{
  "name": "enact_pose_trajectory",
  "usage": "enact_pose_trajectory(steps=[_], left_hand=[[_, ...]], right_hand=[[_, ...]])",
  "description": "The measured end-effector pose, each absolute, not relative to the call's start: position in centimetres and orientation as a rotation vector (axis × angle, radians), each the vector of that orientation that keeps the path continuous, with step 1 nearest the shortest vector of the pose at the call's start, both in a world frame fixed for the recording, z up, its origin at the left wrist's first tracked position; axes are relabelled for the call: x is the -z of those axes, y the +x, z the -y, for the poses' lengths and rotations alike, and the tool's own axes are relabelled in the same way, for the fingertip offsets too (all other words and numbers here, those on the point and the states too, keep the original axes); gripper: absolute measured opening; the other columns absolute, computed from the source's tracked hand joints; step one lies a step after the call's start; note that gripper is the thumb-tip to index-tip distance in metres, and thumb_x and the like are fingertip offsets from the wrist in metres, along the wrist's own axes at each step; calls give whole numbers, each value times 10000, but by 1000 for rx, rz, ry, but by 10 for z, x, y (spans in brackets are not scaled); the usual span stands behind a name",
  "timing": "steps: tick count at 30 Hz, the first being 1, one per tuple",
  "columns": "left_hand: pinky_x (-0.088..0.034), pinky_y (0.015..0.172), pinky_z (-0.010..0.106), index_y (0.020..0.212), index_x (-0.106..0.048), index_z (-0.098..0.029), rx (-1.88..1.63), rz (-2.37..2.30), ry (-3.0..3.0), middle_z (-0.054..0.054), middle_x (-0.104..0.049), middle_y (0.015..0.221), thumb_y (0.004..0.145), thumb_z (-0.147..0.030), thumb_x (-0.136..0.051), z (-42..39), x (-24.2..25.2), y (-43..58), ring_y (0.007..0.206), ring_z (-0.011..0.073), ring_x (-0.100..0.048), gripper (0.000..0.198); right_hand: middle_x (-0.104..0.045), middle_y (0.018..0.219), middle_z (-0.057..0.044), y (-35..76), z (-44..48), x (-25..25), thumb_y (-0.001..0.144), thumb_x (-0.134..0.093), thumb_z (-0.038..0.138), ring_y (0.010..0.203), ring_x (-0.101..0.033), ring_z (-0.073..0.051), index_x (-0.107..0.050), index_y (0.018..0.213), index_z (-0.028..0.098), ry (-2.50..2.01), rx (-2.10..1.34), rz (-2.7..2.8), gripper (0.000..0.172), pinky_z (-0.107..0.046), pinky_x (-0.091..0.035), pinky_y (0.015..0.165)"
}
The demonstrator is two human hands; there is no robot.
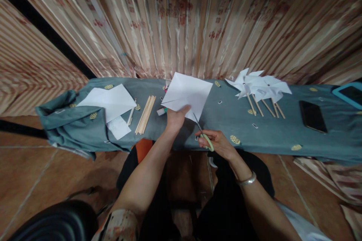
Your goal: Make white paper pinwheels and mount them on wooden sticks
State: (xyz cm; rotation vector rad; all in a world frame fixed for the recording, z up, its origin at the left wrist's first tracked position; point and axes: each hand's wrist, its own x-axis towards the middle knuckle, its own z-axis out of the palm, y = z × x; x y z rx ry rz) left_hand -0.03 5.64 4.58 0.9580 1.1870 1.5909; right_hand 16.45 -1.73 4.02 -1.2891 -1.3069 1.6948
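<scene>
A square of white paper (188, 90) is raised over the cloth-covered table, its near edge pinched by my left hand (177, 117). One slit runs in from its left corner. My right hand (216, 142) grips a pair of scissors (208, 143) with light green handles. The blades meet the paper's near corner, just right of my left thumb. Partly hidden under the paper and my left hand lies a small object with a green end (161, 111).
Left of me lie wooden sticks (145, 115), a white pen (131, 116) and white paper sheets (113, 99). To the right are several paper pinwheels (260, 84) on sticks, a black phone (312, 116) and a blue-framed device (349, 94). A pleated curtain (181, 22) hangs behind the table.
</scene>
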Motion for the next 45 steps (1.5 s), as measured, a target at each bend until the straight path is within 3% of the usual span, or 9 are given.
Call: enact_pose_trajectory(steps=[13, 27, 35, 41, 45], left_hand=[[-516, 914, 376, 1029, -678, -122, -1552, -1200, 891, 91, -748, 959, 575, -191, -767, -55, -42, 5, 938, 245, -681, 468], [-507, 906, 355, 974, -674, -127, -1573, -1160, 859, 92, -739, 959, 554, -201, -773, -53, -44, 5, 934, 236, -674, 438], [-519, 755, 336, 782, -654, -142, -1481, -1193, 857, 62, -724, 814, 557, -226, -735, -51, -45, 4, 763, 219, -662, 253], [-508, 756, 334, 836, -661, -146, -1458, -1220, 891, 52, -708, 817, 549, -195, -716, -50, -41, 6, 755, 208, -644, 296], [-509, 763, 327, 743, -642, -152, -1423, -1206, 905, 46, -696, 798, 547, -216, -718, -47, -41, 9, 764, 202, -634, 220]], right_hand=[[-642, 609, -1, 165, 15, -37, 562, -826, 539, 558, -550, -108, -732, 913, 161, -1330, -1684, 1330, 524, -224, -411, 515], [-598, 565, 31, 165, 15, -35, 517, -863, 480, 528, -524, -89, -731, 843, 168, -1317, -1690, 1260, 470, -215, -410, 503], [-606, 572, 23, 167, 14, -35, 557, -840, 507, 535, -533, -98, -733, 874, 168, -1310, -1670, 1309, 476, -224, -416, 506], [-621, 599, 18, 166, 14, -39, 541, -847, 508, 557, -557, -105, -734, 885, 170, -1315, -1701, 1272, 495, -230, -437, 540], [-631, 605, 12, 165, 13, -42, 539, -850, 498, 549, -544, -98, -728, 874, 164, -1313, -1675, 1265, 488, -230, -432, 538]])
